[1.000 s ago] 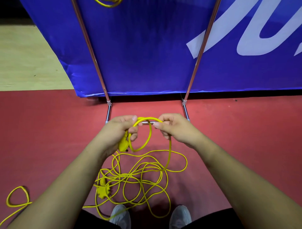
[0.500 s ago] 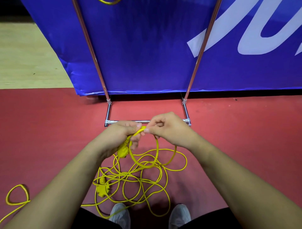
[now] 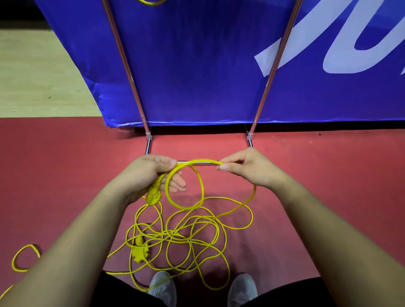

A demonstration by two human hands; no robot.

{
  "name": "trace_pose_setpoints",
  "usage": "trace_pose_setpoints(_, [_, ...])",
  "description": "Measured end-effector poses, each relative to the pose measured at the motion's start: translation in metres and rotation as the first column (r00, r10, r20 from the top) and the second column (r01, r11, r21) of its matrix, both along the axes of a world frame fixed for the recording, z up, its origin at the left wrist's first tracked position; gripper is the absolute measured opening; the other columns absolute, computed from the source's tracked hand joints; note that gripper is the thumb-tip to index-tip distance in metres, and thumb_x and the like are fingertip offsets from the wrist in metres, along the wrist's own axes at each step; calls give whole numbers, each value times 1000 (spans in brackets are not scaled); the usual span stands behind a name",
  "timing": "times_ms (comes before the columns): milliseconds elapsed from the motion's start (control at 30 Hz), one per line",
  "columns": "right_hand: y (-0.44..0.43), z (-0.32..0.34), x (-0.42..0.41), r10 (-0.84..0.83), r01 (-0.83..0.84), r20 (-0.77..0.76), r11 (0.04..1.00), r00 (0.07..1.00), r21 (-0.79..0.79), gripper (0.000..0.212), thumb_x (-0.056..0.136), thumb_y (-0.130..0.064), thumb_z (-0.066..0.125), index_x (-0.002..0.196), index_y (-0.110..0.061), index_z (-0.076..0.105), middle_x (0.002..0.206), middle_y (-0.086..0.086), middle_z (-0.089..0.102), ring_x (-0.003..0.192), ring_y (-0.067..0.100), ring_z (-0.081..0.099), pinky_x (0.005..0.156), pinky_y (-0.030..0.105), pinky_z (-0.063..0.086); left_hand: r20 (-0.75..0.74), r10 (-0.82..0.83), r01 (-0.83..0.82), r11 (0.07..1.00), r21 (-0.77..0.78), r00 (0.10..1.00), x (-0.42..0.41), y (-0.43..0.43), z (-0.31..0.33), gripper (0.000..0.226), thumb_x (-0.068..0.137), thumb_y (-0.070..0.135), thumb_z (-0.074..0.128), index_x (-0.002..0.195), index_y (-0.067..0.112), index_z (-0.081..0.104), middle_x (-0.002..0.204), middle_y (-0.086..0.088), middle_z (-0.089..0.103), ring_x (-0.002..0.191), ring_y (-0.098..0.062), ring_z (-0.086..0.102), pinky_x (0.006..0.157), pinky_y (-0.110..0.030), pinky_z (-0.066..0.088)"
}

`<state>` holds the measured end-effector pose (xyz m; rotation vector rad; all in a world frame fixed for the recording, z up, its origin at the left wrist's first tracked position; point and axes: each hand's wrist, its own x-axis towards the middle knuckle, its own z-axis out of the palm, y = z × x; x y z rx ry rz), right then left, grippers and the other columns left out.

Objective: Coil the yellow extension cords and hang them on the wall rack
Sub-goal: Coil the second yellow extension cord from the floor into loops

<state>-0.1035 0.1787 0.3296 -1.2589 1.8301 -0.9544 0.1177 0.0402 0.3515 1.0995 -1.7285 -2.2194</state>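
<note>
My left hand (image 3: pixel 153 173) grips a yellow extension cord (image 3: pixel 192 238) near its plug (image 3: pixel 153 195), with one small loop (image 3: pixel 186 190) hanging from the fingers. My right hand (image 3: pixel 247 168) pinches the same cord farther along, and the strand between the hands arches over. The rest of the cord lies in a loose tangle on the red floor in front of my shoes, with its other plug end (image 3: pixel 139 253) in the heap. A piece of yellow cord (image 3: pixel 151 2) shows at the top edge against the blue banner.
A metal rack frame (image 3: pixel 129 72) with two slanted poles and a floor crossbar stands just ahead, backed by a blue banner (image 3: pixel 197 65). Another yellow cord loop (image 3: pixel 24 258) lies on the floor at far left. My grey shoes (image 3: pixel 163 287) stand below the tangle.
My hands have moved apart. The right hand slid to the right along the cord, drawing out a longer strand, while the left hand kept its small loop.
</note>
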Motion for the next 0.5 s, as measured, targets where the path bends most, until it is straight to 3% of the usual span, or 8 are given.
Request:
trace_pose_setpoints(67, [1, 7, 0, 89, -81, -162, 995, 983, 57, 14, 87, -23, 71, 92, -11, 77, 85, 16, 71, 80, 30, 61, 75, 37, 51, 28, -23, 23, 1000, 15, 999, 0, 2, 0, 22, 97, 9, 45, 86, -4, 58, 76, -30, 69, 65, -34, 71, 54, -32, 59])
trace_pose_setpoints(133, [0, 13, 5, 155, -134, -226, 986, 962, 104, 15, 87, -25, 71, 90, -12, 77, 88, 10, 73, 79, 16, 63, 81, 37, 51, 43, -54, 53, 998, 16, 998, -1, 6, -4, 22, 98, 11, 44, 87, -4, 57, 82, -32, 69, 69, -35, 72, 60, -34, 58])
trace_pose_setpoints(233, [-5, 23, 27, 216, -196, -311, 976, 925, 95, 10, 84, -29, 72, 89, -23, 78, 73, -8, 72, 72, 5, 62, 73, 28, 51, 41, -154, 154, 988, 2, 987, -7, 16, -8, 23, 99, 13, 42, 86, 0, 57, 84, -28, 71, 71, -32, 72, 61, -31, 58])
trace_pose_setpoints(333, [-10, 28, 50, 229, -251, -398, 968, 888, -3, 9, 84, -31, 72, 85, -24, 77, 50, -18, 53, 59, -2, 52, 56, 11, 34, 57, -242, 247, 965, -86, 969, -12, 24, -8, 25, 99, 12, 41, 81, 4, 58, 68, -18, 69, 54, -24, 68, 51, -25, 52])
trace_pose_setpoints(400, [-11, 24, 49, 190, -215, -347, 976, 919, -33, 10, 84, -32, 72, 78, -24, 73, 49, -16, 50, 54, 1, 46, 53, 14, 31, 10, -212, 211, 969, -131, 977, -13, 23, -7, 27, 98, 9, 41, 77, 3, 56, 52, -8, 54, 38, -17, 52, 41, -20, 42])
trace_pose_setpoints(500, [-5, 8, 24, 171, -165, -245, 985, 954, 47, 26, 88, -35, 69, 70, -18, 60, 57, -5, 50, 54, 5, 40, 57, 31, 38, -94, -26, 17, 996, -90, 995, -10, 12, -5, 26, 99, 11, 41, 79, -1, 53, 50, -3, 36, 36, -13, 34, 38, -19, 31])
